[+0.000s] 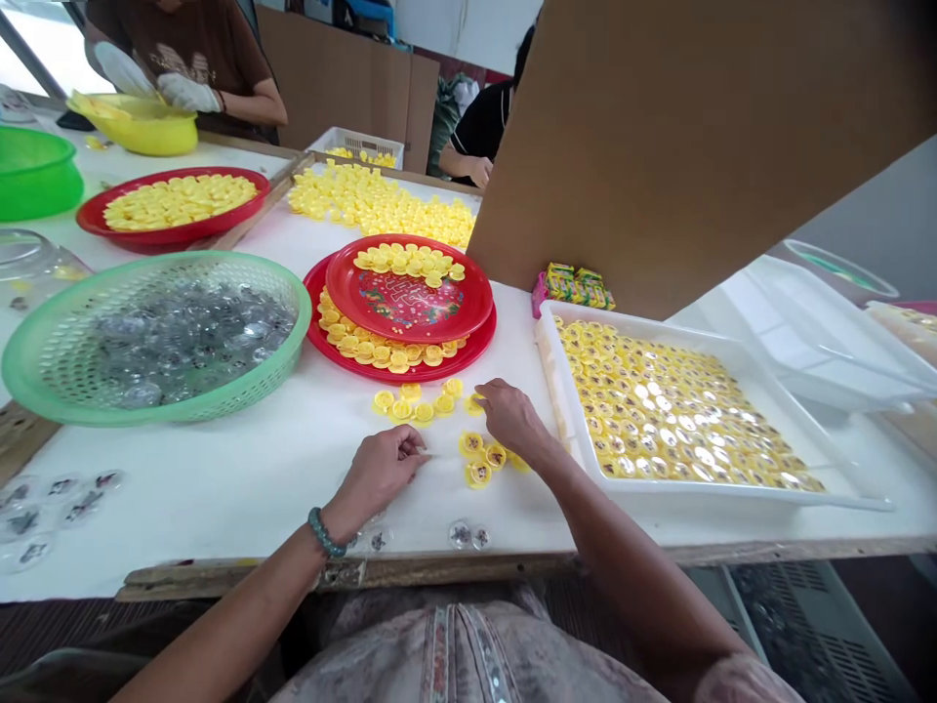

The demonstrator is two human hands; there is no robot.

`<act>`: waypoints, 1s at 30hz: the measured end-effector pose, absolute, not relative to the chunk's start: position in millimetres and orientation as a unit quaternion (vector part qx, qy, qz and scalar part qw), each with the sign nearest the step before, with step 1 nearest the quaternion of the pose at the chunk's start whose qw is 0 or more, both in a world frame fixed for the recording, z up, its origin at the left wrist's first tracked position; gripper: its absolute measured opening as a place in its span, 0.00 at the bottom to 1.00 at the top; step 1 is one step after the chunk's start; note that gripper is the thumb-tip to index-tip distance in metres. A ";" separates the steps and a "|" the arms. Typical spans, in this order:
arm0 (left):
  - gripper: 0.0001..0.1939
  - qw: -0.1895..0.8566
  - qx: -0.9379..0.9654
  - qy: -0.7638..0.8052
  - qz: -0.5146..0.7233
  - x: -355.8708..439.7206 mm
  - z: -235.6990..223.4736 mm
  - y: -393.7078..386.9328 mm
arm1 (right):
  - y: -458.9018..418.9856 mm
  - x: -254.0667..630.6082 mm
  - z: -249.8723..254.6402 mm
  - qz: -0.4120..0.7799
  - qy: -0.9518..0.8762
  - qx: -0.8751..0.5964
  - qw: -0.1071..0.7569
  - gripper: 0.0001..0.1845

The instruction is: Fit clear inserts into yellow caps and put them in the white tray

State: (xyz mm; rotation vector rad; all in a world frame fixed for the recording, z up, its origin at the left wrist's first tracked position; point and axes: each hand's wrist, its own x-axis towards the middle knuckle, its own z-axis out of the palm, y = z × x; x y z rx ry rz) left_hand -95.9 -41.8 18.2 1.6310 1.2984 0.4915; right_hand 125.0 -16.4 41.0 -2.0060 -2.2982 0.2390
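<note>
My left hand [382, 465], with a beaded bracelet at its wrist, is over the white table with thumb and fingers pinched together; what sits between them is too small to make out. To its right, my right hand [512, 418] reaches down, its fingertips closed on a round yellow piece [473, 404]. Several loose yellow pieces [423, 412] lie just beyond the hands. Between the hands sits a small cluster of yellow pieces with dark printed pictures [478, 475]. Closer to the front edge are clear printed discs [460, 534].
Left stands a green basket [285, 363] of clear discs. Stacked red trays [410, 317] hold yellow pieces. A white tray [841, 490] of assembled pieces is right, by a leaning cardboard sheet [630, 146]. Two people work across the table; one wears white gloves [188, 93].
</note>
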 end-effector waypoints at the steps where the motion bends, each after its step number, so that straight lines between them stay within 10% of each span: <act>1: 0.05 0.463 0.673 0.541 0.202 -99.0 21.0 -41.7 | -17.1 120.5 39.4 0.087 -0.761 -0.642 0.043 0.10; 30: 0.11 0.178 0.879 0.406 0.176 -109.8 22.7 -45.1 | -121.7 83.5 20.7 0.276 -0.789 -0.519 0.176 0.05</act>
